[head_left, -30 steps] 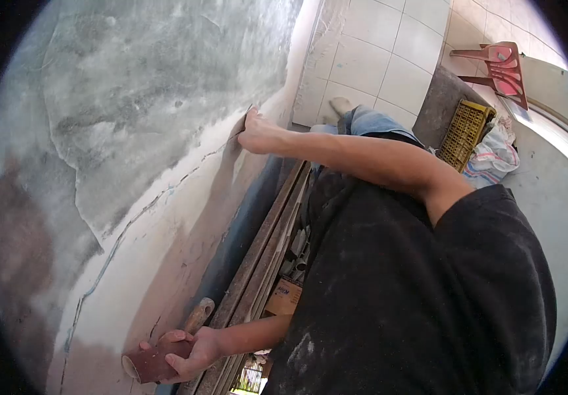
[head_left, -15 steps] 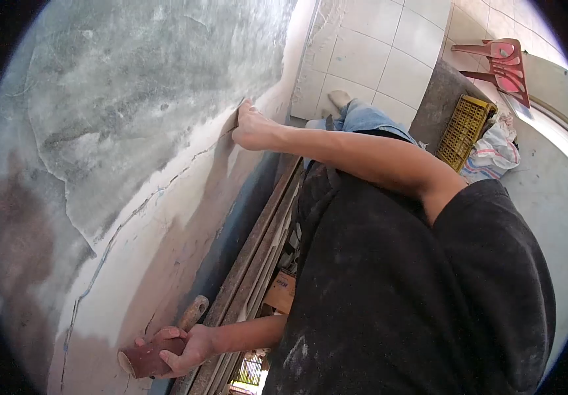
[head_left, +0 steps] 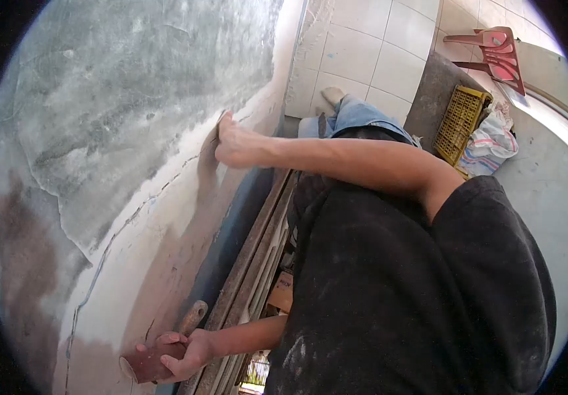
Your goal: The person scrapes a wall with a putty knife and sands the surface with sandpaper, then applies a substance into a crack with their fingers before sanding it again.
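My right hand (head_left: pixel 239 143) is closed at the wall, fingers pressed together on a thin, dark flat scraper (head_left: pixel 216 133) whose edge lies against the pale band of plaster. Most of the scraper is hidden by the fingers. A crack (head_left: pixel 140 209) runs through that white plaster (head_left: pixel 116 289), from the hand down toward the lower left. Low in the view, my left hand (head_left: pixel 182 355) is wrapped round a reddish-brown, curved, tube-like piece (head_left: pixel 144 365) with a pale rim. A worn wooden handle (head_left: pixel 193 317) sticks up beside its fingers.
The upper wall (head_left: pixel 152 72) is grey and patchy. Long wooden boards (head_left: pixel 248 270) lean along its base, near a cardboard box (head_left: pixel 281 293). Pale floor tiles (head_left: pixel 356 49) lie beyond. To the right are a yellow crate (head_left: pixel 458 122), a white sack (head_left: pixel 491 141) and a red chair (head_left: pixel 501 56).
My right hand has slid with the scraper along the crack, down and to the left in the view. My left hand keeps its grip, almost unmoved. The view has shifted slightly.
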